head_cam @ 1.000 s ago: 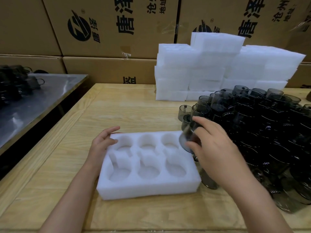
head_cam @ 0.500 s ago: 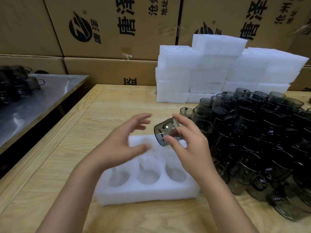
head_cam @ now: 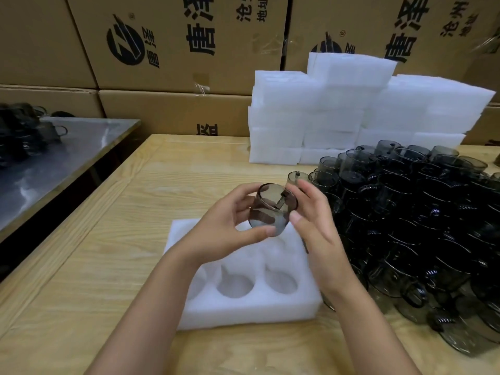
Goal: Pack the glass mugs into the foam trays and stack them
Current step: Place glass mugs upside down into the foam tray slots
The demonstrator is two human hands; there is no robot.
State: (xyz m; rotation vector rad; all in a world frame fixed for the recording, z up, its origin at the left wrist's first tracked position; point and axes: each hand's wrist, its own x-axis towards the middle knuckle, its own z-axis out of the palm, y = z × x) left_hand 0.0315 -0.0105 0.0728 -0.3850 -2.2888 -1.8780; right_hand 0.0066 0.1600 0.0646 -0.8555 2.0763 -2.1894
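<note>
Smoky glass mug (head_cam: 270,209) now also in left hand (head_cam: 224,231), above white foam tray (head_cam: 243,312)

We see soft, even indoor light, fairly bright; shadows faint. Near blown out: foam stack (head_cam: 351,109), detail lost. We note pale sheen on metal surface (head_cam: 67,163) at left, small glints in mug pile (head_cam: 419,212). Slightly soft: glass mug (head_cam: 270,209). Toward frame edges cardboard boxes (head_cam: 176,50) bow.

Both my hands cradle one smoky glass mug (head_cam: 273,209) above the foam tray (head_cam: 243,307): left hand (head_cam: 230,228) wraps its base, right hand (head_cam: 311,220) pinches the rim side.
</note>
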